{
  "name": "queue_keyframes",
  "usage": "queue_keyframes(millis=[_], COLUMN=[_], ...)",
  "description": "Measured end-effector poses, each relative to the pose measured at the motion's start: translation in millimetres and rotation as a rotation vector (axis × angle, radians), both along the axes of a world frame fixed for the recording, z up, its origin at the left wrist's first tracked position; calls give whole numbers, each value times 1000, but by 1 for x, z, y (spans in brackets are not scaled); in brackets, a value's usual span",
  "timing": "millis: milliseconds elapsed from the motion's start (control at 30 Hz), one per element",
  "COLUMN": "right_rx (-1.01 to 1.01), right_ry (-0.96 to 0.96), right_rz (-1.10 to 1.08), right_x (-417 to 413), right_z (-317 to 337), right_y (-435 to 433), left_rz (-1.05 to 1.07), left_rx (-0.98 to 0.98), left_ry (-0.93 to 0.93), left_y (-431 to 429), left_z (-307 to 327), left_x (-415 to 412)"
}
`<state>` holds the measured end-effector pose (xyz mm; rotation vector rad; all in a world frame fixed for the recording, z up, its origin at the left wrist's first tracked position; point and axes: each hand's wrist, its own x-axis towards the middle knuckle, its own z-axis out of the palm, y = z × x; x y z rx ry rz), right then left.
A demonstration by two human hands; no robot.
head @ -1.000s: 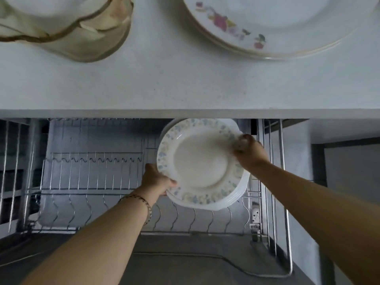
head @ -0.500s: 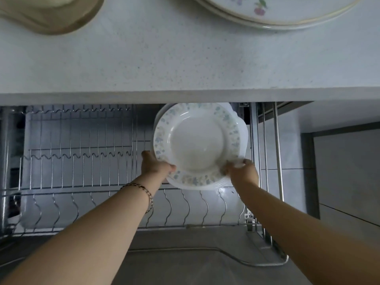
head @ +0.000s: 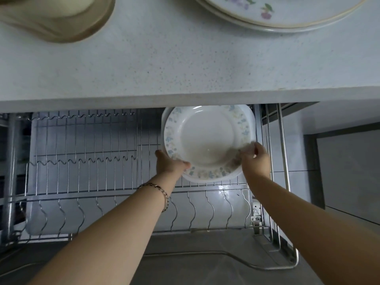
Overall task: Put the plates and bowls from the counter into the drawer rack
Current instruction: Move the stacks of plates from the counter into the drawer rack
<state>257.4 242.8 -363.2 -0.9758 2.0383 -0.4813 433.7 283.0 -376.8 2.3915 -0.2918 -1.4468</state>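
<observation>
A stack of white plates with a pale floral rim [head: 207, 140] stands tilted at the right end of the wire drawer rack [head: 86, 153], its top partly under the counter edge. My left hand [head: 170, 164] grips the stack's lower left rim. My right hand [head: 256, 159] pinches its lower right rim. On the counter [head: 185, 64] above, larger flowered plates [head: 277, 15] lie stacked at the top right and beige bowls [head: 61, 19] sit at the top left.
The rack's wire slots to the left of the plates hold nothing. A steel frame rail [head: 284, 161] runs along the rack's right side, close to my right hand. A grey cabinet front [head: 349, 171] stands at the right.
The plate stack has moved back and up toward the counter edge. My right hand slid from the stack's upper right rim down to its lower right rim.
</observation>
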Motion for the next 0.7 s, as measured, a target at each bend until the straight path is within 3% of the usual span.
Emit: queue_keyframes(millis=[133,233,333,433,500,600,700], right_rx=[124,320,435,353,248,68,-30], right_ry=[100,159,95,44,-42,-106,-104], right_rz=[177,362,601,763,734,498,260], right_x=[2,4,6,6,2,-11,-21], right_z=[13,38,92,161,209,260,276], right_y=[6,6,-6,-25,-43,-87,-136], left_rz=[-170,-445,-688,-724,-643,-494,-369], left_rx=[95,153,-38,-246,-375,-511,-460], left_ry=[31,-90,-147,-74,-77,-194,-242], left_y=[-3,-9,-16,-23,-40,-81,-127], left_z=[23,65,127,196,238,282,299], left_x=[-3,-9,-15,-22,-22,-18,-12])
